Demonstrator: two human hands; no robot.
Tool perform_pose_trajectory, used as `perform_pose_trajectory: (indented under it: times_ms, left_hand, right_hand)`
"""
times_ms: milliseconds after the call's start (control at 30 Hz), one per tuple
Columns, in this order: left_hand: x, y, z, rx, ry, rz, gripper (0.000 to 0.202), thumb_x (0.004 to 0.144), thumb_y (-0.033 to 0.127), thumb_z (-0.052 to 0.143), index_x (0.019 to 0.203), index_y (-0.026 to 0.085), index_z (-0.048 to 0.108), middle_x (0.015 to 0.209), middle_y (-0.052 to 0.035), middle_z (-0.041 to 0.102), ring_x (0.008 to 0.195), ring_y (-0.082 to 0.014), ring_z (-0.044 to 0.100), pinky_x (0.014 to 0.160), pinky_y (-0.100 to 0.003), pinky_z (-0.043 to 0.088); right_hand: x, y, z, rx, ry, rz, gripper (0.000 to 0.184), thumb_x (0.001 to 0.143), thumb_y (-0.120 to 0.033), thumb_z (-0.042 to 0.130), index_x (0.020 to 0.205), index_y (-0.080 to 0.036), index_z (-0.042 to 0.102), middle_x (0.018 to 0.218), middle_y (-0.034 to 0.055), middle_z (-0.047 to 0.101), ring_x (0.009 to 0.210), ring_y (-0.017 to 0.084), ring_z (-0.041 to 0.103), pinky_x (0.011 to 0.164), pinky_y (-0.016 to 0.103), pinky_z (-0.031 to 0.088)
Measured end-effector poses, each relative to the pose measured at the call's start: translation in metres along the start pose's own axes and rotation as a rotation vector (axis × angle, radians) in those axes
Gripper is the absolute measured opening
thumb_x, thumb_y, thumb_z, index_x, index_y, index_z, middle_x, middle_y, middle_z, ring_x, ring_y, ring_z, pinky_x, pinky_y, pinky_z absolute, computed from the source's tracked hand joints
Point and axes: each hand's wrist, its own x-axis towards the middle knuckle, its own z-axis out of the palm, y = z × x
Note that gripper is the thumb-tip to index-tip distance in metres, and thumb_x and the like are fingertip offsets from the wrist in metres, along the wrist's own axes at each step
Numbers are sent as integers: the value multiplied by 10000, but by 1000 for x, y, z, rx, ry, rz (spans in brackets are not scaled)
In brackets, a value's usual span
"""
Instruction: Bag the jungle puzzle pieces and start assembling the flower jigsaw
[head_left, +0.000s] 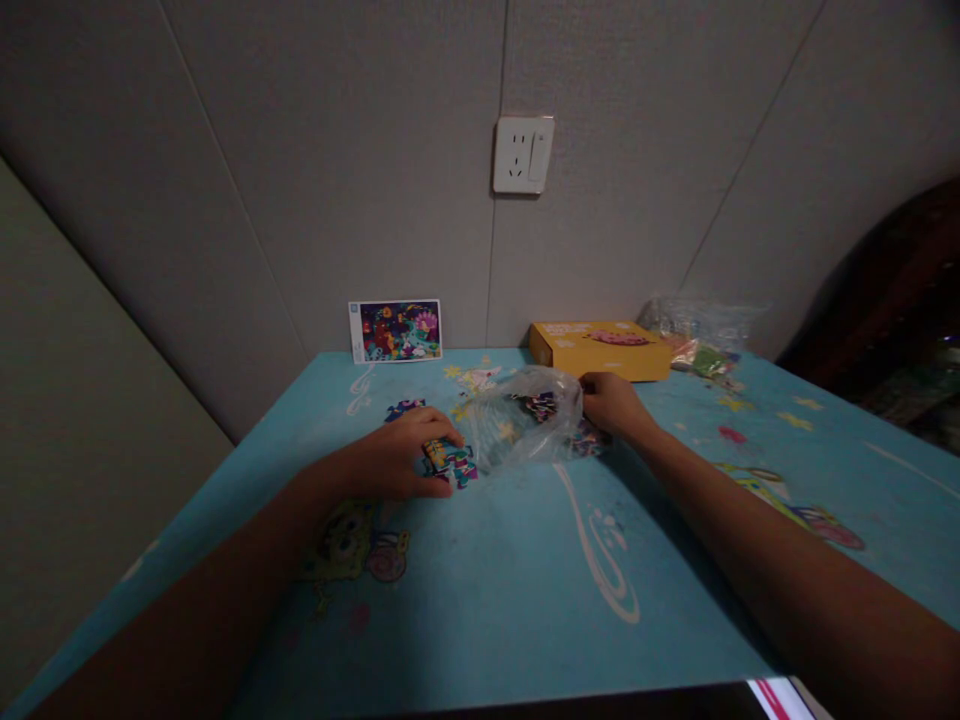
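Note:
My left hand (409,455) rests on the table with fingers and thumb spread around several colourful jigsaw pieces (450,462). It is open, and the pieces lie on the cloth beside its fingertips. More puzzle pieces (405,408) show just beyond that hand. A clear plastic bag (517,425) lies between my hands, its mouth facing left, with dark patterned jigsaw pieces inside. My right hand (609,402) is closed on the bag's right edge; its fingertips are partly hidden.
Against the wall leans a picture card (401,332) showing a colourful scene. A yellow box (600,350) stands at the back, with another clear bag (701,335) of coloured contents to its right. A blue cartoon-print cloth (510,590) covers the table. A socket (523,155) is on the wall.

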Motion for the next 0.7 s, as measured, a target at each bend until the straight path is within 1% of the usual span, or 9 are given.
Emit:
perform_pose_trajectory:
  times_ms: [133,300,367,433,533,600,700]
  left_hand:
    - [2,1,-1,22,-5,6,405,764,279,698,1144,181,598,1125,-71,599,1080,-216,555,994,-355,410]
    - [3,-2,-3,32,13,2,404,770,311,677,1147,188,604,1117,-64,618,1052,-206,570,981,-336,416]
    - [3,-6,-6,55,58,-42,397,772,343,670,1137,198,618,1124,-68,617,1058,-216,569,982,-342,417]
    - [2,-10,-9,94,103,-128,406,767,382,666,1123,191,634,1145,-88,607,1069,-239,565,979,-366,420]
    - [0,-15,-12,143,106,-263,431,763,417,653,1113,166,652,1158,-119,596,1054,-268,571,968,-407,427]
    - [-1,-18,-12,157,103,-302,439,770,421,637,1119,156,654,1153,-126,595,1043,-272,578,964,-410,432]
    - [-1,-21,-10,164,119,-304,428,812,453,586,1115,161,663,1129,-119,595,1026,-261,588,949,-395,443]
  right_hand:
    - [0,0,0,-10,-1,1,278,840,-256,548,969,-103,740,901,127,729,815,233,649,642,258,395]
    - [1,2,2,5,1,-1,283,837,-259,539,966,-106,740,892,126,729,802,229,648,647,261,401]
    - [2,3,2,2,9,-7,284,830,-252,538,965,-107,741,892,128,730,809,233,648,652,263,405]
    - [2,3,2,4,11,-14,280,823,-245,540,962,-110,742,887,126,730,804,229,650,654,260,408]
    - [2,3,3,9,7,-14,269,819,-228,542,953,-112,744,885,123,731,803,220,653,652,250,406]
    - [2,4,3,12,11,-10,263,812,-212,543,948,-112,745,888,126,731,812,221,652,654,249,405]
    - [3,5,5,35,17,-9,255,806,-199,537,935,-115,740,889,131,731,809,222,647,653,252,404]
